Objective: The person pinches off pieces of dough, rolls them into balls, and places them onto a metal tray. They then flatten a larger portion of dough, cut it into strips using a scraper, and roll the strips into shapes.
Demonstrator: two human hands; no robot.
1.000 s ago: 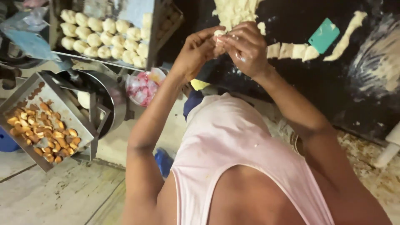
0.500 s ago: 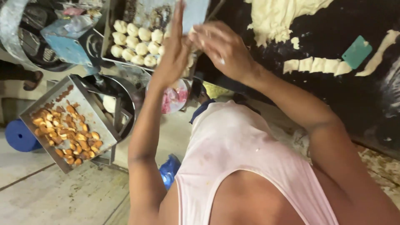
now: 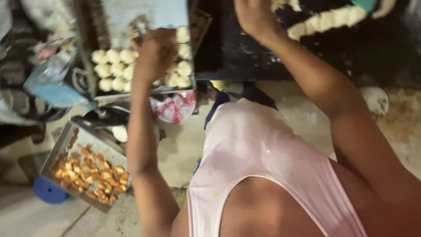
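My left hand (image 3: 153, 52) hovers over a metal tray (image 3: 144, 93) filled with rows of pale dough balls (image 3: 109, 57); its fingers curl downward and I cannot see whether they hold anything. My right hand (image 3: 254, 15) rests on a dark work board (image 3: 245, 57) at the top edge of the view, beside a long strip of raw dough (image 3: 329, 19). Its fingertips are cut off by the frame. A teal scraper (image 3: 366, 4) lies just beyond the dough strip.
A second metal tray (image 3: 66, 138) at lower left holds several golden-brown fried pieces (image 3: 87, 173). A blue round object (image 3: 50, 193) sits under it. A bag with pink contents (image 3: 173, 107) lies below the dough-ball tray. Blue plastic (image 3: 52, 83) is at the left.
My hands were together at the board shaping a bit of dough. They have parted: the left hand has moved down over the dough-ball tray, the right has gone back to the board.
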